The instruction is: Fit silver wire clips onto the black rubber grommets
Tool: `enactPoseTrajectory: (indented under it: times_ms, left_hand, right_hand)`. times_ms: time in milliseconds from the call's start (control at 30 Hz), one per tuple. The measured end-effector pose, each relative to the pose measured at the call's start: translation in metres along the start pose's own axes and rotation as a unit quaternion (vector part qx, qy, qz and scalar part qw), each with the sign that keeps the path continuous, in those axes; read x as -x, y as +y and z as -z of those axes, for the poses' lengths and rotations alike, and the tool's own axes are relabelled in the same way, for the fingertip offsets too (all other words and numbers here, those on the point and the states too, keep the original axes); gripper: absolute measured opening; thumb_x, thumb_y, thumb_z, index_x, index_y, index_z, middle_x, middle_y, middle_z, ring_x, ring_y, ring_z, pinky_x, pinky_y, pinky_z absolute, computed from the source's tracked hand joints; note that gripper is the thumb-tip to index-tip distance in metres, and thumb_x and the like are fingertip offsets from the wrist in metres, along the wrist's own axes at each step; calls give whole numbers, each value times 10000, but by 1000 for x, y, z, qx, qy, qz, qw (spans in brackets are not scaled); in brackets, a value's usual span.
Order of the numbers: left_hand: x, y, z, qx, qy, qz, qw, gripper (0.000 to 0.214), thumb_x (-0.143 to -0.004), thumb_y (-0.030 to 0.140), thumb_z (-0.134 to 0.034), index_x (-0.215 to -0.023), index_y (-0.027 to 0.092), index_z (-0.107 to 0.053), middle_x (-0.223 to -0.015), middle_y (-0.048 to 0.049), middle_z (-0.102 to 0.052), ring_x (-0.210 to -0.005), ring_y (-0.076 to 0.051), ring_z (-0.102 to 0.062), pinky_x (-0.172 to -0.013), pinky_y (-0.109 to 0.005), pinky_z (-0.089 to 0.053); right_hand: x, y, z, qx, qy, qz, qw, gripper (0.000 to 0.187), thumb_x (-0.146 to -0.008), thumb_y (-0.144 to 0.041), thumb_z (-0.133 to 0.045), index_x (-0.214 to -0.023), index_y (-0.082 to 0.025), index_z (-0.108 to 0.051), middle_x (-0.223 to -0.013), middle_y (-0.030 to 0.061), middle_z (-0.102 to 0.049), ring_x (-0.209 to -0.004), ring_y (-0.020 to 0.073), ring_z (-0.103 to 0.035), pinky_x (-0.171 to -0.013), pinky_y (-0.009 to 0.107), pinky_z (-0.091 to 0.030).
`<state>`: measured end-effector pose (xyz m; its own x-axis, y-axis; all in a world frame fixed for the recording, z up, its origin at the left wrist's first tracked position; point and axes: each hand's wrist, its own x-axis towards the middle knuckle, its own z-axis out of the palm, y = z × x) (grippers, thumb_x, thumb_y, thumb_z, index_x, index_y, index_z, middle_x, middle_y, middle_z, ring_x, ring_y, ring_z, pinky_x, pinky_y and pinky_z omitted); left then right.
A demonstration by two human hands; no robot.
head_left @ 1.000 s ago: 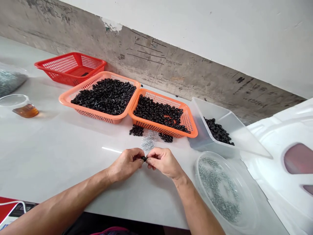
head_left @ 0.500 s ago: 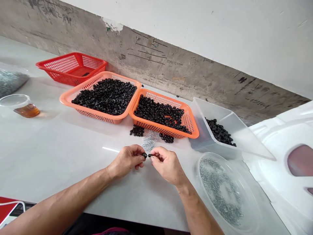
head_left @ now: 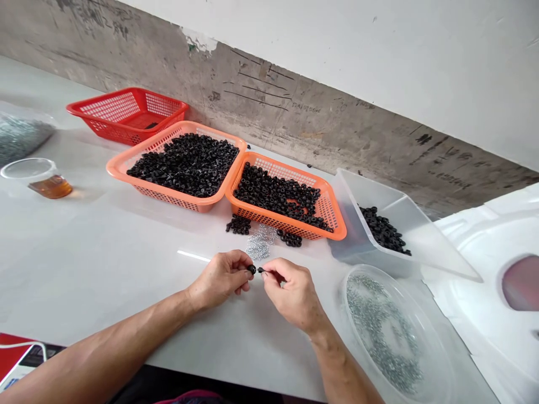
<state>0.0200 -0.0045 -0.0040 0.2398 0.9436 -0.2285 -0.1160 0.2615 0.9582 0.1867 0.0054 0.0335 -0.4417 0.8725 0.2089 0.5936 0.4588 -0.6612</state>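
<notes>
From the head camera, the left hand (head_left: 221, 278) and the right hand (head_left: 295, 294) sit low over the white desk (head_left: 105, 252), each pinching between thumb and fingers, and no longer pressed together as they were a second ago. The left hand holds a black ring-shaped bead (head_left: 251, 270); the right holds a small dark piece (head_left: 261, 270), too small to identify. A narrow gap separates the two, much as in the middle frame. Just ahead of the hands lies a loose heap of silver metal parts (head_left: 259, 244), between a pile of black beads (head_left: 238, 224) and a smaller pile (head_left: 289, 239) against the rim of an orange basket (head_left: 332, 221). That basket touches a second orange basket (head_left: 122, 168), both heaped with beads, and a red basket (head_left: 126, 115) stands behind them. To the right are a clear plastic tub (head_left: 349, 193) holding more beads and a round clear tray (head_left: 349, 297) of silver parts — all sitting slightly further right in the frame than before.
</notes>
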Motion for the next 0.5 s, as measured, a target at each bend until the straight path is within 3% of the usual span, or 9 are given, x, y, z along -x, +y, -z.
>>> enactPoseTrajectory:
  times_ms: [267, 433, 500]
  left_hand:
    - [-1, -2, -1, -13, -5, -2, 1000, 107, -730, 175, -531, -833, 150, -544, -551, 32, -554, -497, -108, -517, -500, -240, -420]
    - [1, -9, -1, -122, 21, -53, 991, 138, -718, 133, -473, -788, 166, -588, -604, 27, -552, -569, -117, -518, -554, -240, -409]
    - [3, -9, 0, -158, 27, -75, 984, 168, -714, 127, -463, -777, 167, -613, -624, 20, -569, -594, -122, -514, -573, -240, -404]
  right_hand:
    - [-1, 6, -7, 45, -3, 44, 998, 148, -762, -81, -443, -682, -170, -529, -621, -2, -504, -563, 105, -452, -549, 215, -379]
    - [1, 5, -13, 56, -22, 76, 995, 189, -750, -54, -401, -664, -170, -523, -650, 25, -510, -592, 123, -471, -577, 241, -400]
    - [-1, 6, -13, 36, -34, 55, 997, 186, -749, -63, -408, -661, -173, -529, -643, 22, -516, -594, 122, -476, -574, 239, -405]
